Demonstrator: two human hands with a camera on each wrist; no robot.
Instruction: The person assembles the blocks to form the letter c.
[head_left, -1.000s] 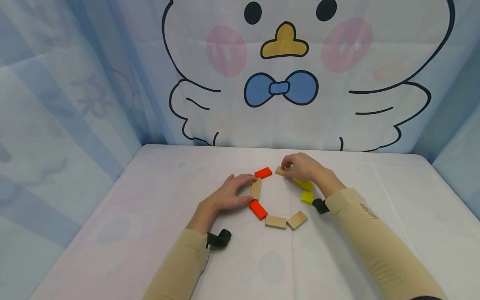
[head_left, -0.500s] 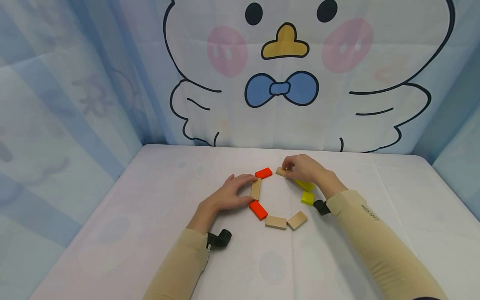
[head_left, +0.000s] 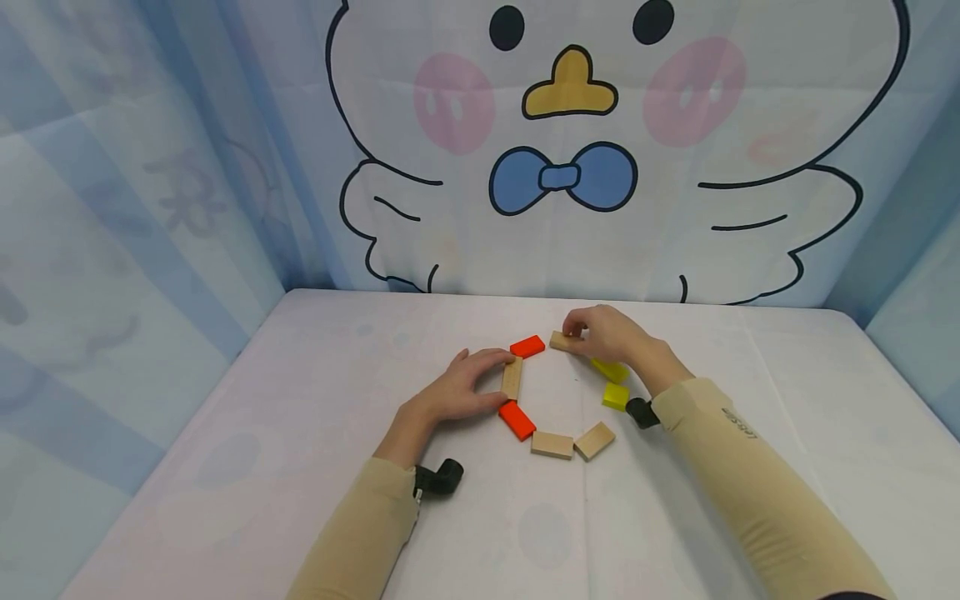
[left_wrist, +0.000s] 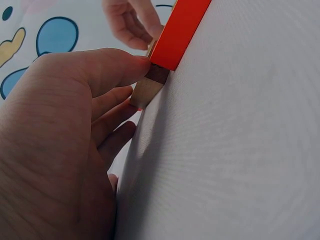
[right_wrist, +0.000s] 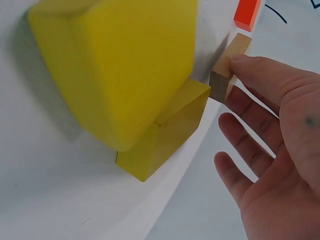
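At the left side of a ring of small rectangular blocks, my left hand holds a plain wooden block by its two ends, index finger at the far end and thumb at the near end. A red block lies at its far end and another red block at its near end. On the far side my right hand pinches a second wooden block between thumb and fingers, a short gap from the far red block. That hand's other fingers spread loosely apart in the right wrist view.
Two yellow blocks, one farther and one nearer, lie under and beside the right wrist. Two wooden blocks, one left and one right, form the near side. A white cloth covers the table; a printed curtain stands behind.
My right hand and its wooden block have shifted very slightly away and toward the far red block. The left hand and the other blocks stay where they were.
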